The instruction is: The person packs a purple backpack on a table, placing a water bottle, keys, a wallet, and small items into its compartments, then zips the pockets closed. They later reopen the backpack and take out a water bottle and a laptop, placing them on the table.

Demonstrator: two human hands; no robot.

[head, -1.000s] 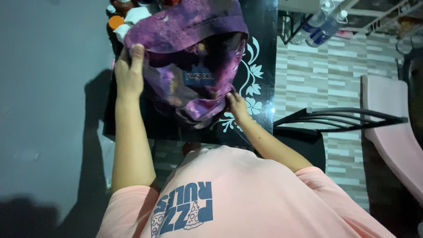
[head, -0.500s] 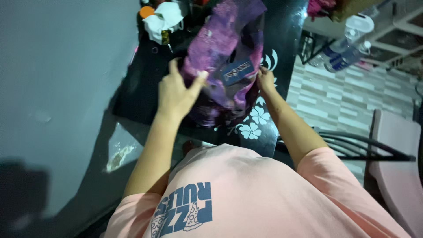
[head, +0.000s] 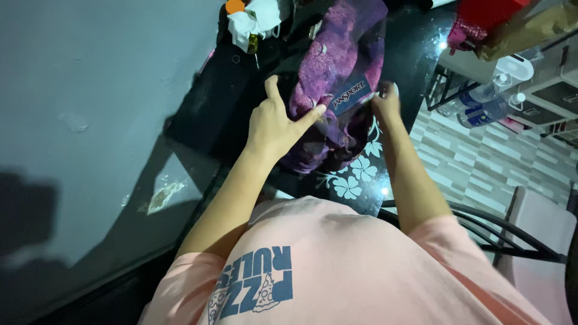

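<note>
Two hands bracket the purple backpack [head: 340,78] lying lengthwise away from the person on the black floral table [head: 361,177]: left hand [head: 274,123], fingers spread, presses its near-left side, while right hand [head: 387,101] pinches its right edge.

Scene is dim with a cool blue-purple cast; small glare spots sit on the glossy black table [head: 415,48]; a broad dark shadow falls across the grey wall [head: 90,120] at lower left; the upper right background is brighter; slight motion blur softens detail; edges show wide-angle stretch.
</note>
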